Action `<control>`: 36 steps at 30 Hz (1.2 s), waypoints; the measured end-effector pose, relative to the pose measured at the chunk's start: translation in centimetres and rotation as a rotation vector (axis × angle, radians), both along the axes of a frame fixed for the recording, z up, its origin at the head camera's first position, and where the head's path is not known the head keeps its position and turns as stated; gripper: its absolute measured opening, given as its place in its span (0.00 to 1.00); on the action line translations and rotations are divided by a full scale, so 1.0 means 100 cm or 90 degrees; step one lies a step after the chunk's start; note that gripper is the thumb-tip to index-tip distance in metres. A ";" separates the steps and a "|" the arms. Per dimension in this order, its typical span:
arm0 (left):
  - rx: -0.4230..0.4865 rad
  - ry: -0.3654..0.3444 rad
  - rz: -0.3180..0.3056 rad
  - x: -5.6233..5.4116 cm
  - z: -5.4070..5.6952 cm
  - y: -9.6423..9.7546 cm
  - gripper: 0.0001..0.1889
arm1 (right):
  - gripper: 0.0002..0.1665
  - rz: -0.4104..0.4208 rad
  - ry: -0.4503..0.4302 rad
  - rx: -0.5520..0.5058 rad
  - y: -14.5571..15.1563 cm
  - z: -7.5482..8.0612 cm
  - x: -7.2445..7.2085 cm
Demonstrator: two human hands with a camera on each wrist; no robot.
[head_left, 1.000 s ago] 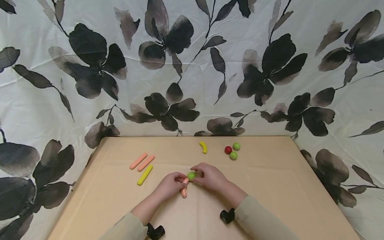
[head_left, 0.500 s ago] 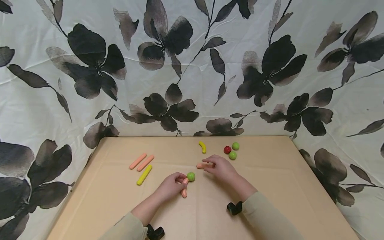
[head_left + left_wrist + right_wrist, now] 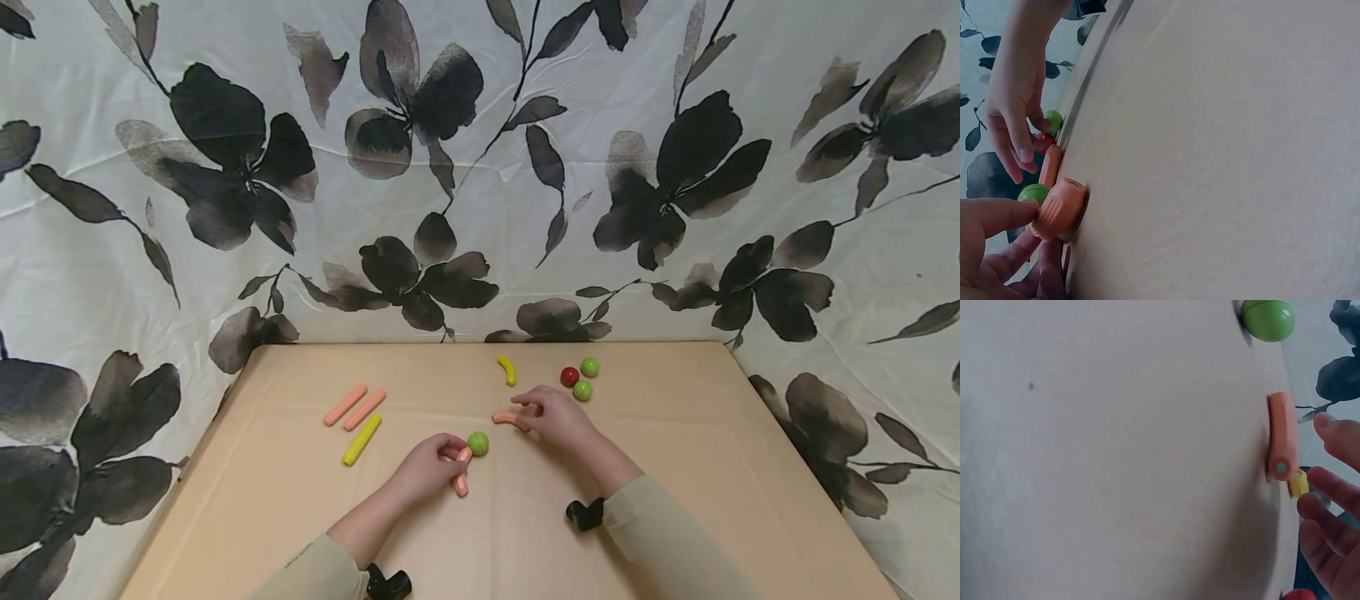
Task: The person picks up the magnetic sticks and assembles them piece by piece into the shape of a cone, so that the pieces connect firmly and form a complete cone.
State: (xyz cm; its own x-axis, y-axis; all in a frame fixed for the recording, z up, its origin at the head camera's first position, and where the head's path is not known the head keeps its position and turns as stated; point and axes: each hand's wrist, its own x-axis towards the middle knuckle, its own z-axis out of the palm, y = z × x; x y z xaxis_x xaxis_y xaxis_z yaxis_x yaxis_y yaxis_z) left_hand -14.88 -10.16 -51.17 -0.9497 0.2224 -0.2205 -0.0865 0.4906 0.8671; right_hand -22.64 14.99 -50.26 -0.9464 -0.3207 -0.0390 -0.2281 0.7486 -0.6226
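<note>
My left hand [image 3: 450, 460] pinches a short orange stick [image 3: 461, 475] low over the cardboard table [image 3: 675, 467]; a green ball [image 3: 477, 443] sits at the stick's far end. In the left wrist view the thumb presses on the ribbed orange stick [image 3: 1060, 209], with the green ball [image 3: 1034, 192] behind it. My right hand [image 3: 529, 414] hovers with relaxed fingers just right of a curved orange piece [image 3: 508, 417] lying on the table. The right wrist view shows that orange piece [image 3: 1282, 434] flat on the table, the fingers [image 3: 1330, 481] a little apart from it.
A yellow curved piece [image 3: 507, 368], a red ball [image 3: 569, 377] and two green balls [image 3: 590, 367] [image 3: 582, 390] lie behind my right hand. Two orange sticks [image 3: 345, 403] [image 3: 365, 408] and a yellow stick [image 3: 362, 438] lie at the left. Floral cloth [image 3: 480, 167] surrounds the table.
My right hand left the green ball, moved back and right to the curved orange piece, and now has its fingers off it. The left hand stayed put with its stick.
</note>
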 end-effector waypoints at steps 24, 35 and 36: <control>0.011 -0.011 0.008 -0.001 -0.005 0.000 0.17 | 0.16 0.004 0.073 0.066 -0.019 -0.018 -0.004; 0.016 -0.016 0.008 -0.001 -0.004 0.001 0.17 | 0.19 0.003 0.055 0.060 -0.021 -0.010 0.004; 0.018 -0.016 0.008 -0.001 -0.003 0.001 0.17 | 0.18 0.006 0.054 0.058 -0.022 -0.010 0.005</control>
